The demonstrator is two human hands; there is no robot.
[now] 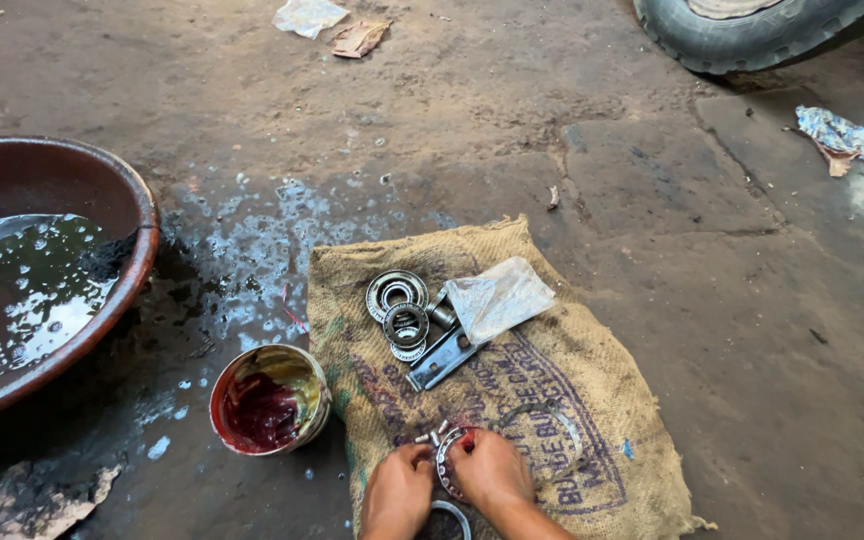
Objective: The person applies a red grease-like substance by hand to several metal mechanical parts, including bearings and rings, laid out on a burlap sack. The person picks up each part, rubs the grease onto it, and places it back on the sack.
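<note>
My left hand and my right hand meet at the near edge of a burlap sack on the ground. Between them they grip a round bearing with rollers, smeared with red grease. A metal ring lies just below the hands, and a thin ring lies to the right of them. Farther up the sack sit bearing races, a flat metal bracket and a crumpled clear plastic bag.
A small tin of red grease stands left of the sack. A large brown basin holding dark liquid is at the far left. The ground around it is wet. A tyre is at the top right, with scraps of paper about.
</note>
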